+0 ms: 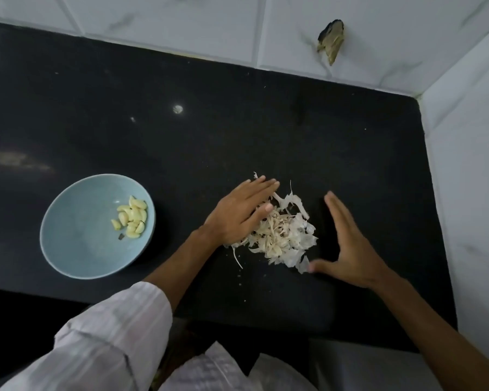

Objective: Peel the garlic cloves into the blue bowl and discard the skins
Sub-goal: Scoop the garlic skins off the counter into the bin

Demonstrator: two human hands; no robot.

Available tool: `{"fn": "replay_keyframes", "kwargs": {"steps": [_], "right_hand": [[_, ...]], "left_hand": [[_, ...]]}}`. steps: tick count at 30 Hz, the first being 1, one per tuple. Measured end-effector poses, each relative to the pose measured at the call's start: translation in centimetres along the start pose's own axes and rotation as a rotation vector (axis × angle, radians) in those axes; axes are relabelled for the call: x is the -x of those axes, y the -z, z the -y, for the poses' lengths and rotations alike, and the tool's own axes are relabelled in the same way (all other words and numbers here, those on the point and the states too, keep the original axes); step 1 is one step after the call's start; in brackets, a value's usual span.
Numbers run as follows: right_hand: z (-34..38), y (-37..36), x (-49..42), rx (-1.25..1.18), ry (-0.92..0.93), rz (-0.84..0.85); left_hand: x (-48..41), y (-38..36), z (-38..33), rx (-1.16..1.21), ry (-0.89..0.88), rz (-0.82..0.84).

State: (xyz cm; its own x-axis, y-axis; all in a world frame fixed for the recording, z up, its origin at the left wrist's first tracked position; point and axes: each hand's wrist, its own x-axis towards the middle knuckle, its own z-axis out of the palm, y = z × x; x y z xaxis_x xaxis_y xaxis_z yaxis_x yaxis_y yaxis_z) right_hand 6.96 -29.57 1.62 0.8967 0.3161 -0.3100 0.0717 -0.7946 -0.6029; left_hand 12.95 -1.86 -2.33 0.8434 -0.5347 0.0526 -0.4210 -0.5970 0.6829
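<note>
A pale blue bowl [76, 244] stands on the black counter at the left, with several peeled garlic cloves [132, 218] gathered against its right wall. A heap of white papery garlic skins [285, 235] lies on the counter at the centre. My left hand [237, 213] lies flat with straight fingers against the heap's left side, touching the skins. My right hand [350, 246] is spread open on the heap's right side, thumb reaching toward the lower skins; it is blurred. Neither hand holds anything.
The black counter [209, 122] ends at a white tiled wall [181, 21] behind and another on the right [469, 179]. A chipped hole in the tile [331, 40] shows at the back. Small skin crumbs [240, 283] dot the counter near the front edge.
</note>
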Motion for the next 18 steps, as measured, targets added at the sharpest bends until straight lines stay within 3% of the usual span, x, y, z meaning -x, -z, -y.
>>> {"fn": "replay_keyframes", "kwargs": {"steps": [4,12,18], "right_hand": [[1.4,-2.8,-0.4,0.321,0.177,-0.031],[2.5,-3.2,-3.5,0.326,0.262,-0.036],[3.6,-2.8,-5.7,0.284,0.362,0.011]], "left_hand": [[0.6,0.2,-0.4,0.135,0.012,-0.003],[0.8,0.6,-0.5,0.445,0.134,-0.255],[1.6,0.0,-1.6,0.242,0.068,-0.133]]}}
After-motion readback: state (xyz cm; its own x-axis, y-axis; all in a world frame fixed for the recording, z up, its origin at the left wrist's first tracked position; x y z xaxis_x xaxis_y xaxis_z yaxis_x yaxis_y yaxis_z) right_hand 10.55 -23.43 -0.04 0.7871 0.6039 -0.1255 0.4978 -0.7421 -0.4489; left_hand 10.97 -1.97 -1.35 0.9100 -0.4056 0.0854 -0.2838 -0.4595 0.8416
